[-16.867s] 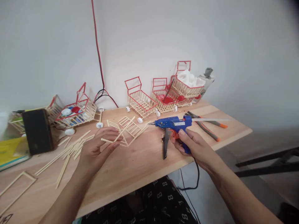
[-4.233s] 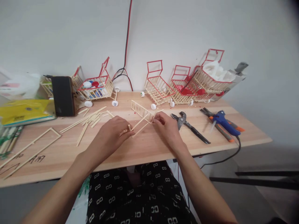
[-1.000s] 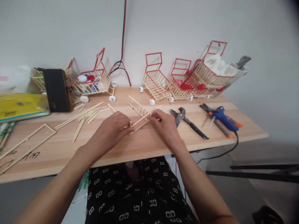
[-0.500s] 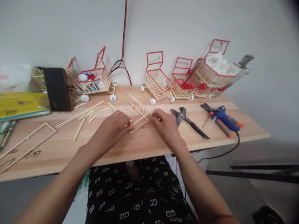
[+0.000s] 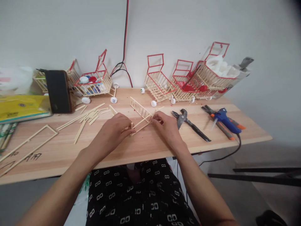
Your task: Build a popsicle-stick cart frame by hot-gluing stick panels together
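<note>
A small frame of thin wooden sticks point(image 5: 140, 110) stands on the table between my hands, one slatted side leaning away from me. My left hand point(image 5: 117, 128) is closed on its near left corner, thumb and fingers pinching a short upright stick. With thumb and forefinger my right hand point(image 5: 166, 127) pinches the frame at its right corner, where several sticks meet. The fingertips of the right hand partly hide that joint. Behind my left hand, another piece of the frame point(image 5: 113, 109) slants up.
Cut sticks point(image 5: 90, 116) and a long stick frame point(image 5: 44, 130) lie to the left, near a phone point(image 5: 57, 91). Pliers point(image 5: 190, 124) and a blue glue gun point(image 5: 227, 121) lie right. Stick-built carts point(image 5: 160, 81) line the wall, some holding bottle caps point(image 5: 92, 79).
The view has tilted slightly, so everything sits a little lower. Both hands keep their hold on the stick frame, with barely any movement.
</note>
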Motion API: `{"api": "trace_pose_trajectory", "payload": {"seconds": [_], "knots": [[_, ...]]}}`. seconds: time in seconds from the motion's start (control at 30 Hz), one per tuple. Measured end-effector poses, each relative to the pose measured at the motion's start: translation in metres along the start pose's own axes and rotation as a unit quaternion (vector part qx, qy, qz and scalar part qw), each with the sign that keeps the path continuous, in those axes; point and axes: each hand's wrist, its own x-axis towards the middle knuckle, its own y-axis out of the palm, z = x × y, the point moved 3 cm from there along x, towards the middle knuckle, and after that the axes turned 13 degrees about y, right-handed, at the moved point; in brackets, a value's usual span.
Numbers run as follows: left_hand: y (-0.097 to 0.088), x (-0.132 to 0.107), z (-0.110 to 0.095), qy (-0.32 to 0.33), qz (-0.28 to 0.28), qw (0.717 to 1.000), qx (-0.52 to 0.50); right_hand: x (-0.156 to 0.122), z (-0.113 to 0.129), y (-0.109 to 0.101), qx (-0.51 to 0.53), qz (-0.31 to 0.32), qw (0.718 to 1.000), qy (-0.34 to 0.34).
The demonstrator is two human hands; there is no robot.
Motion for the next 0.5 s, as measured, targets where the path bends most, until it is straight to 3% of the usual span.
{"api": "trace_pose_trajectory", "payload": {"seconds": [0.5], "knots": [[0.0012,-0.0039,0.0005,0.047,-0.037,0.998,0.012,0.0008,-0.0028,0.0010,-0.016,-0.008,1.000,-0.001]]}}
